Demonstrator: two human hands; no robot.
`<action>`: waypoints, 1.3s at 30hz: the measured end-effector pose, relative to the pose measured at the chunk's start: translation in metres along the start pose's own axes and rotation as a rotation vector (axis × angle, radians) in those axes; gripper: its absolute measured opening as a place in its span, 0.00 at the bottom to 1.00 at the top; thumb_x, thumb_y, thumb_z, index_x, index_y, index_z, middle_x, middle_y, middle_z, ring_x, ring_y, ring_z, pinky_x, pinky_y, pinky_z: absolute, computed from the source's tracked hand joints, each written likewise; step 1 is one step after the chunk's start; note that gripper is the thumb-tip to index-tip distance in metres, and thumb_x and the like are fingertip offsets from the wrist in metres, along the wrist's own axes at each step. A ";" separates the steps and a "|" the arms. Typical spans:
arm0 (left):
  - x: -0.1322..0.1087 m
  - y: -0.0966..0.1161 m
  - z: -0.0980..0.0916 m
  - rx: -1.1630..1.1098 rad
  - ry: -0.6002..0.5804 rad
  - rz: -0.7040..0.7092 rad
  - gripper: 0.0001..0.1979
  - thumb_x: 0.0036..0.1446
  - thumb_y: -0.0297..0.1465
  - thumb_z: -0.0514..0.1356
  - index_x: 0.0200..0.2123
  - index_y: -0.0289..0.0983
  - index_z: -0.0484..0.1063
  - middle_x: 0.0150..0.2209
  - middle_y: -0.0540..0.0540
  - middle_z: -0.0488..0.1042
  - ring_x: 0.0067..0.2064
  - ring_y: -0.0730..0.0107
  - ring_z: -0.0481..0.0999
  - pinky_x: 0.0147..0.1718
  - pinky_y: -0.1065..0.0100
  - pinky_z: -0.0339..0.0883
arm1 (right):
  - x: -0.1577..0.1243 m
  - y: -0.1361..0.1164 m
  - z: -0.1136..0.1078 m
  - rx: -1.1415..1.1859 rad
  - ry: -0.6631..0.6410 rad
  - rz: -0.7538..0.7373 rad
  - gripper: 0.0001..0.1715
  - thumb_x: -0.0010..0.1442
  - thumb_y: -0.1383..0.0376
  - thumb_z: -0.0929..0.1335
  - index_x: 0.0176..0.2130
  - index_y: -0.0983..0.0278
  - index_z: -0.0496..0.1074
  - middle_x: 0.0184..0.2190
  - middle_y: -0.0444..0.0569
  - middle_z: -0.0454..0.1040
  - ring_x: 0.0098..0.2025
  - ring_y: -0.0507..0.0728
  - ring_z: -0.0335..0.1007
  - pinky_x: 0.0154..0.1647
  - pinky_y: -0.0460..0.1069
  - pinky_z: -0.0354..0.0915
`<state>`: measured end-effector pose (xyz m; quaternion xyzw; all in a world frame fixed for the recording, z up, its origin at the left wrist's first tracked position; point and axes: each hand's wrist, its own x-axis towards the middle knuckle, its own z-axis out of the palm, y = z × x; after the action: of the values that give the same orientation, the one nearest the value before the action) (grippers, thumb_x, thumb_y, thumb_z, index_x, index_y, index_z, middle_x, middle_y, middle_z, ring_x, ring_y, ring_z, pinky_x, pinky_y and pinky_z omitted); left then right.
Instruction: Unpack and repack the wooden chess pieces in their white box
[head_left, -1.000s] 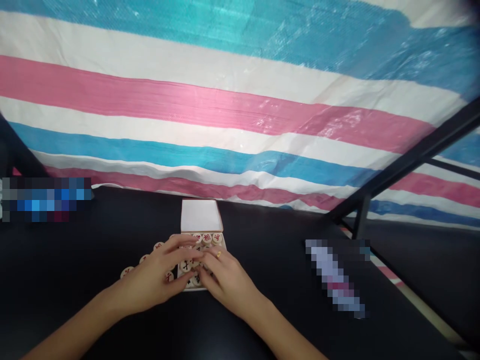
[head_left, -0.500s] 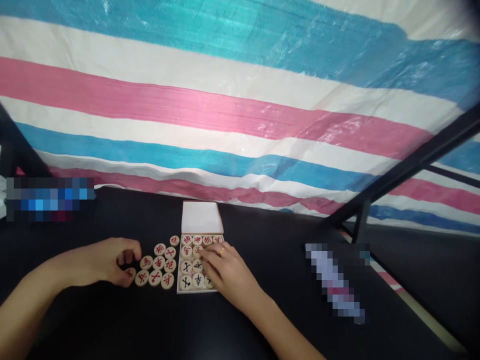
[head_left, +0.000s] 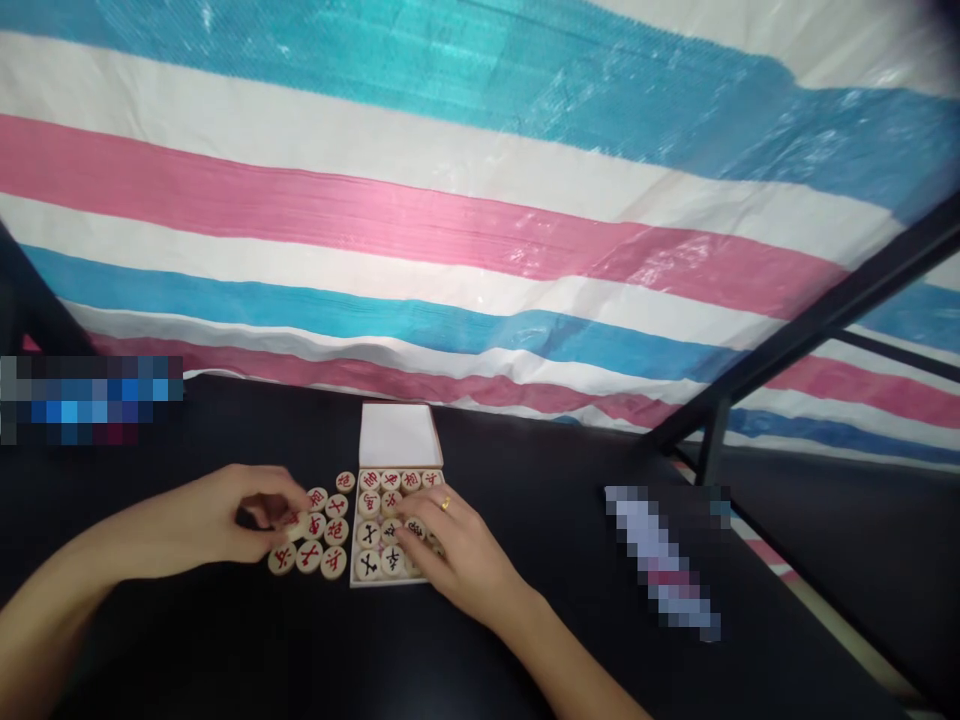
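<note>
My left hand (head_left: 262, 510) is closed, thumb and fingers pinching a round xiangqi piece (head_left: 295, 526) with red markings, tilted above the loose ones. Beside it, a cluster of red-marked xiangqi pieces (head_left: 309, 556) lies on the black table, left of a white box (head_left: 352, 578). Rows of pieces fill the box, red-marked at the back and black-marked (head_left: 368, 565) in front. Over the box's right side lies my right hand (head_left: 454, 535), a ring on one finger, its thumb and fingers apart on the pieces. It covers several of them.
The box's white lid (head_left: 399, 436) stands open at the back. Blurred-out items lie at the far left (head_left: 105, 400) and on the right (head_left: 664, 565). A striped plastic sheet (head_left: 420, 220) hangs behind the table, with a black metal frame bar (head_left: 795, 320) on the right.
My left hand has moved right, and the piece by its thumb at the cluster's left end has left its spot. My right hand's fingers have shifted slightly, uncovering more of a black-marked piece.
</note>
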<state>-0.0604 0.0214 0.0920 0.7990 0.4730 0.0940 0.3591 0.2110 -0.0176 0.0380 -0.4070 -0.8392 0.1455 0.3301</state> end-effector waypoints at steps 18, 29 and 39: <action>0.025 0.030 0.066 -0.348 0.156 0.220 0.14 0.53 0.33 0.60 0.44 0.38 0.73 0.39 0.48 0.79 0.38 0.69 0.78 0.39 0.69 0.73 | -0.001 -0.011 0.003 0.080 0.055 -0.074 0.03 0.63 0.67 0.64 0.38 0.63 0.68 0.40 0.52 0.71 0.43 0.55 0.68 0.46 0.50 0.67; 0.036 -0.007 0.041 0.219 0.622 0.224 0.19 0.53 0.25 0.46 0.40 0.38 0.75 0.44 0.44 0.74 0.43 0.66 0.76 0.42 0.69 0.71 | -0.001 0.010 -0.002 -0.330 -0.098 0.210 0.03 0.57 0.70 0.67 0.34 0.63 0.68 0.33 0.49 0.72 0.38 0.58 0.66 0.41 0.52 0.64; 0.037 -0.021 0.034 0.382 0.598 0.318 0.19 0.57 0.26 0.45 0.41 0.37 0.74 0.40 0.43 0.74 0.42 0.66 0.75 0.43 0.68 0.70 | 0.001 0.016 0.002 -0.373 -0.138 0.258 0.04 0.61 0.69 0.65 0.36 0.64 0.71 0.36 0.49 0.73 0.39 0.57 0.66 0.42 0.51 0.62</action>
<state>-0.0383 0.0415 0.0459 0.8522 0.4360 0.2877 0.0310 0.2190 -0.0067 0.0285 -0.5539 -0.8131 0.0565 0.1699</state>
